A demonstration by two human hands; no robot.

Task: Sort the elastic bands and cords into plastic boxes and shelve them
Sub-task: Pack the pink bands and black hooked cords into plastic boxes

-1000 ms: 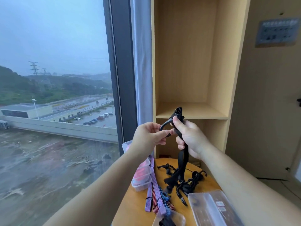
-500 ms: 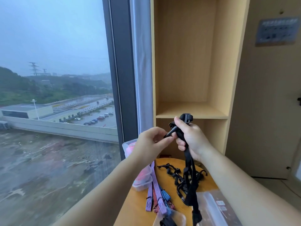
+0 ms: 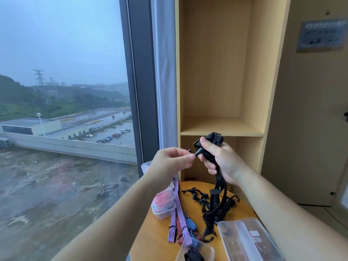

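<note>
1. Nearest the camera, an open box (image 3: 211, 249) holds a dark cord at the frame's lower edge; just to its right a clear box (image 3: 243, 242) lies flat on the round wooden table (image 3: 156, 240).
2. Striped bands (image 3: 181, 217) in purple, red and blue lie side by side on the table, their lower ends touching the open box.
3. A tangle of black cords (image 3: 203, 199) with hooks sits mid-table, right of the bands.
4. Stacked boxes (image 3: 162, 206) with pink contents stand at the table's left edge, beside the window.
5. Above the table, the right hand (image 3: 220, 161) grips a black strap (image 3: 219, 183), fingers curled round it, a buckle showing above the fist; the strap hangs down to the cords.
6. The left hand (image 3: 173, 162) pinches the strap's thin end between thumb and forefinger, just beside the right hand.
7. Behind the hands stands a pale wooden shelf (image 3: 222, 127).
8. Beyond the window (image 3: 66, 110), a car park lies under a grey sky.
</note>
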